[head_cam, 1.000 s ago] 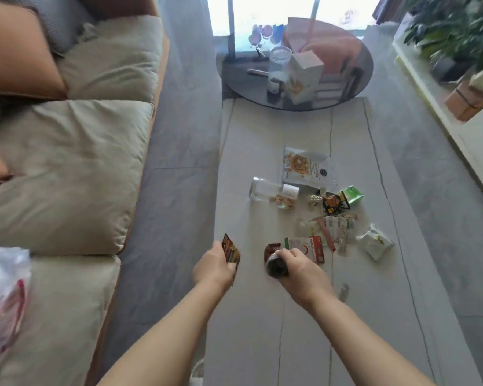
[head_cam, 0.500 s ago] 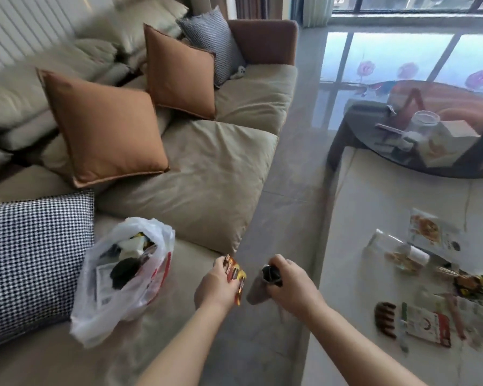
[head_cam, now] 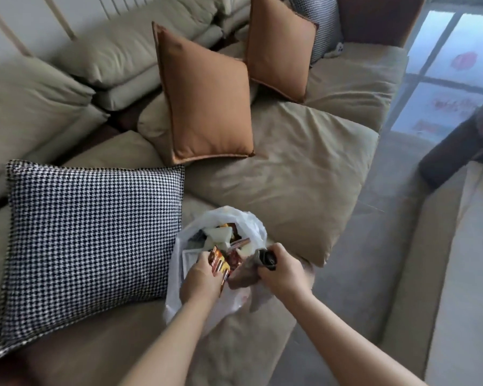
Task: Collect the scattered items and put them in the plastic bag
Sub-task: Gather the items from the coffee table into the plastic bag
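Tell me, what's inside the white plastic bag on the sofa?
The plastic bag lies open on the sofa. Near its mouth are pale wrappers and a reddish packet. Deeper items are covered by those and by the hands, so they cannot be seen.

Beige sofa (head_cam: pixel 304 168) carries a houndstooth cushion (head_cam: pixel 89 246) lying flat at left. Two orange cushions (head_cam: pixel 207 101) lean against the backrest. Grey floor (head_cam: pixel 374 274) alongside, right.

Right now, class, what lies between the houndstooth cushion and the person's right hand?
In the head view, the open plastic bag on the sofa and the left hand, holding an orange packet, lie between cushion and right hand.
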A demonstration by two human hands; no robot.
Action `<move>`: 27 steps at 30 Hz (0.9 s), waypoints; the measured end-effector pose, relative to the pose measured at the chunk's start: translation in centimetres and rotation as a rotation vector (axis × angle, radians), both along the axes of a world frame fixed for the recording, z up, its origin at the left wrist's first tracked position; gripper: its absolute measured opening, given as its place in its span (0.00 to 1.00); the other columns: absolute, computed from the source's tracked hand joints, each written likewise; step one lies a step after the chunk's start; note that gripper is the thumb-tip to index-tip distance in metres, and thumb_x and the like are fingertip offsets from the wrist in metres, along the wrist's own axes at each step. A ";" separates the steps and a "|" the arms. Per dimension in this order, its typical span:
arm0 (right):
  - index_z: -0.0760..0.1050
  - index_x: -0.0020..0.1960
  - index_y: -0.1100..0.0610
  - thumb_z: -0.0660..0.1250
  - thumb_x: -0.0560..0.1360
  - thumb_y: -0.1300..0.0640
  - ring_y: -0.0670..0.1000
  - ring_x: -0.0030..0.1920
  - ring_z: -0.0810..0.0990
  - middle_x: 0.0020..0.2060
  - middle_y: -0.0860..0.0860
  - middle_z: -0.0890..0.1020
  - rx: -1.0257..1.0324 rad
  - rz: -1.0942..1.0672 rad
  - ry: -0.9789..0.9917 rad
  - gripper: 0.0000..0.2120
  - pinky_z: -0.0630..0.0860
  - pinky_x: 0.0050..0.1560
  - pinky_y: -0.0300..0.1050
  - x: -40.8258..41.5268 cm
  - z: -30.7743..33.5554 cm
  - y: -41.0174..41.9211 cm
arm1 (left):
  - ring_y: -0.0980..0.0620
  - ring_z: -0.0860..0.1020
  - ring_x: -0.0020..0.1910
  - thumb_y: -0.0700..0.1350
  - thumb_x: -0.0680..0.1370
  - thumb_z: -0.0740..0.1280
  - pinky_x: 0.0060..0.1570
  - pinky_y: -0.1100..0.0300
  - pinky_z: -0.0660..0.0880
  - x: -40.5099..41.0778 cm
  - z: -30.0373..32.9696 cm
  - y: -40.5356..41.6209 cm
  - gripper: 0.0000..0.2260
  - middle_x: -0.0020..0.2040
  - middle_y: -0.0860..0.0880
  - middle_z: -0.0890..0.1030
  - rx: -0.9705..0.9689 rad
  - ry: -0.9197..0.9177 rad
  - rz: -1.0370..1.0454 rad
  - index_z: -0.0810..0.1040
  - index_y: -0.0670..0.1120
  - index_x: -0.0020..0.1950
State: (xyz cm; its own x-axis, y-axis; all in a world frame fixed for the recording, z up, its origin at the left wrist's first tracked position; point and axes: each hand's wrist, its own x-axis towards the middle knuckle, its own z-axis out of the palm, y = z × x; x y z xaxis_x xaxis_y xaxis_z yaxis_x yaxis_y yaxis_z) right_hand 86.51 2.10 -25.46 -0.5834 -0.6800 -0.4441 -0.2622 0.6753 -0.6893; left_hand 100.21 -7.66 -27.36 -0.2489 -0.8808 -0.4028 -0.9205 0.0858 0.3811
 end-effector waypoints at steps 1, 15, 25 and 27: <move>0.71 0.52 0.52 0.66 0.69 0.57 0.53 0.44 0.77 0.42 0.48 0.79 -0.008 -0.005 -0.017 0.12 0.74 0.39 0.45 0.6 -0.4 -1.6 | 0.45 0.78 0.56 0.48 0.77 0.65 0.52 0.54 0.74 0.7 -0.3 -1.3 0.16 0.59 0.47 0.79 0.000 -0.006 0.000 0.69 0.50 0.64; 0.68 0.64 0.56 0.62 0.71 0.62 0.54 0.60 0.73 0.60 0.52 0.73 0.139 0.209 0.009 0.21 0.77 0.54 0.48 3.2 -7.2 -12.1 | 0.47 0.78 0.55 0.48 0.77 0.66 0.53 0.51 0.77 3.3 -5.7 -9.5 0.18 0.56 0.49 0.79 0.101 -0.093 -0.035 0.69 0.52 0.67; 0.67 0.67 0.54 0.60 0.76 0.57 0.56 0.63 0.71 0.63 0.52 0.73 0.381 0.334 0.155 0.20 0.72 0.58 0.47 -0.1 -5.2 -5.1 | 0.48 0.76 0.60 0.52 0.78 0.61 0.53 0.56 0.74 -1.5 -3.5 -5.9 0.15 0.60 0.50 0.78 0.148 -0.161 -0.347 0.73 0.51 0.64; 0.65 0.70 0.53 0.60 0.77 0.54 0.55 0.65 0.70 0.66 0.51 0.72 0.423 0.317 0.179 0.21 0.70 0.60 0.48 -1.2 -4.3 -2.8 | 0.48 0.76 0.61 0.53 0.79 0.60 0.54 0.56 0.74 -3.3 -2.5 -4.0 0.15 0.61 0.50 0.77 0.137 -0.162 -0.447 0.74 0.51 0.63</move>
